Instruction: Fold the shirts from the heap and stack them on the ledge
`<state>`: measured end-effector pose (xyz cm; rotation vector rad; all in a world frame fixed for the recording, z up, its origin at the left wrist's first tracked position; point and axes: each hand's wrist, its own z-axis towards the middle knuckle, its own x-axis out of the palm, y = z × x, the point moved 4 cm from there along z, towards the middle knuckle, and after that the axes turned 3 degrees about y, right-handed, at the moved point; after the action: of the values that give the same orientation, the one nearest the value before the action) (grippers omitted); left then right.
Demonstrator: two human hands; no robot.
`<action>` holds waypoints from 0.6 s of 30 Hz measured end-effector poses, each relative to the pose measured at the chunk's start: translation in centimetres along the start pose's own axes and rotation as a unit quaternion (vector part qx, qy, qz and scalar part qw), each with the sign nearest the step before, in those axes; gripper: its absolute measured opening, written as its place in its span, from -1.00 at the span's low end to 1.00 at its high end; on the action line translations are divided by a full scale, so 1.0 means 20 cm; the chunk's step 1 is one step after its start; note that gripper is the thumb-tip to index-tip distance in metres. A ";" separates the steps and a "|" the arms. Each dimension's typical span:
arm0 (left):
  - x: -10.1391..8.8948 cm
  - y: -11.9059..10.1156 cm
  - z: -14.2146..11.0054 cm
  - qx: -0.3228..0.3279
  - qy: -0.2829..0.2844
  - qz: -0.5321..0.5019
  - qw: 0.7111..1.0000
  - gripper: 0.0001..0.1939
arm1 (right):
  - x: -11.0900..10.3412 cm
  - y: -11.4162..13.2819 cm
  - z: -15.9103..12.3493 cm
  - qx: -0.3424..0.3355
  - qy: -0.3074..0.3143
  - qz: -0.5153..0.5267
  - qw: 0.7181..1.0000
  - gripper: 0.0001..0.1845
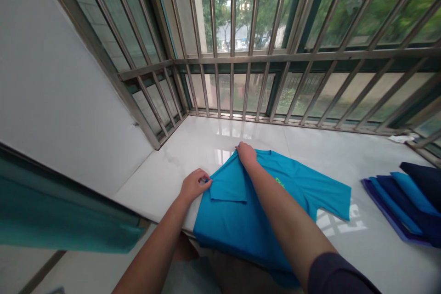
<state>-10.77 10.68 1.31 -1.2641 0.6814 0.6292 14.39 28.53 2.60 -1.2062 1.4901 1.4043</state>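
A turquoise T-shirt [234, 225] lies spread on the white sill, its lower part hanging over the front edge. Its left sleeve is folded inward across the body, while the other sleeve stretches out to the right. My left hand [195, 185] pinches the folded edge at the shirt's left side. At the shoulder near the collar, my right hand [246, 152] grips the cloth, its fingertips partly hidden. A small yellow-green print shows on the chest beside my right forearm.
Several folded garments [406, 206] in blues and purple are stacked at the right. Metal window bars [233, 87] run along the back of the white sill [179, 147]. A teal curtain [69, 211] hangs at the left, and a crumpled white item [403, 138] lies in the far right corner.
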 end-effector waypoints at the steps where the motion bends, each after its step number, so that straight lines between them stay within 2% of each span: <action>1: 0.00 -0.01 0.00 -0.002 0.000 -0.002 1.000 -0.86 | 0.00 -0.01 0.01 -0.004 -0.002 -0.004 1.000 -0.62; 6: -0.01 -0.03 0.00 -0.001 0.005 0.015 1.000 -0.83 | -0.07 -0.07 0.06 -0.001 -0.007 -0.023 1.000 -0.61; 11: -0.01 -0.02 0.00 -0.001 0.002 0.030 1.000 -0.77 | -0.22 -0.18 0.05 0.001 -0.026 -0.037 0.999 -0.60; 15: -0.01 0.00 0.01 -0.004 -0.001 0.016 1.000 -0.72 | -0.36 -0.36 -0.10 0.006 -0.060 -0.052 0.997 -0.52; 18: -0.01 0.01 0.01 -0.008 0.002 -0.003 1.000 -0.66 | -0.47 -0.61 -0.33 0.039 -0.077 -0.076 0.993 -0.54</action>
<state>-11.06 10.93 1.26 -1.2819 0.6770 0.6293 29.15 23.86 8.82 -1.1129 1.3072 1.2952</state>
